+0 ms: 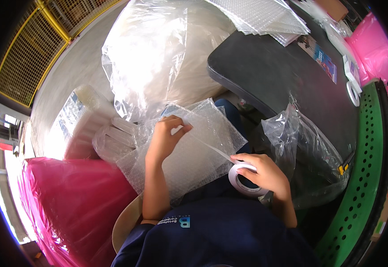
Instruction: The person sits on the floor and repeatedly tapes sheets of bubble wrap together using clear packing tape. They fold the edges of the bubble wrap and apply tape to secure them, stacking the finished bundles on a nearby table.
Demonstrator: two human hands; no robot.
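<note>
My right hand point(265, 171) grips a roll of white tape point(235, 181), thumb and fingers closed around its ring. A pulled-out strip of tape point(211, 148) runs from the roll up and left toward my left hand point(171, 129). The left thumb and fingertips are pinched together at the strip's far end. Beneath both hands, bubble wrap sheets point(180, 164) lie across my lap, in a loose overlapping stack. The strip stretches over the upper sheet; whether it touches the sheet, I cannot tell.
A dark table point(265, 66) at the right carries more bubble wrap sheets point(265, 18). A large clear plastic bag point(158, 49) stands ahead. Pink wrapped bundle point(78, 196) sits at my left, beside a clear-wrapped pack point(80, 120). A yellow cutter point(344, 169) lies near the green perforated panel point(358, 178).
</note>
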